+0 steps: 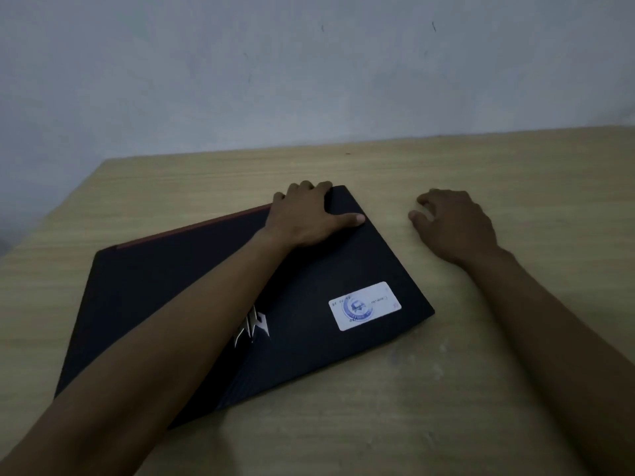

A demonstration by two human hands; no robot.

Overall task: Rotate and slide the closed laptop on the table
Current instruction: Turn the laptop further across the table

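A closed black laptop (165,297) lies flat on the wooden table (481,372), turned at an angle with one corner pointing away from me. It has a red strip along its far-left edge, a silver logo partly hidden under my forearm, and a white sticker (365,305) near its right corner. My left hand (305,214) grips the far corner, fingers curled over the edge and thumb pressed flat on the lid. My right hand (453,225) rests on the bare tabletop just right of the laptop, fingers loosely spread, holding nothing.
A pale wall (309,70) stands directly behind the table's far edge. The table's left corner (106,159) lies beyond the laptop's far-left side. Bare wood extends to the right and toward me.
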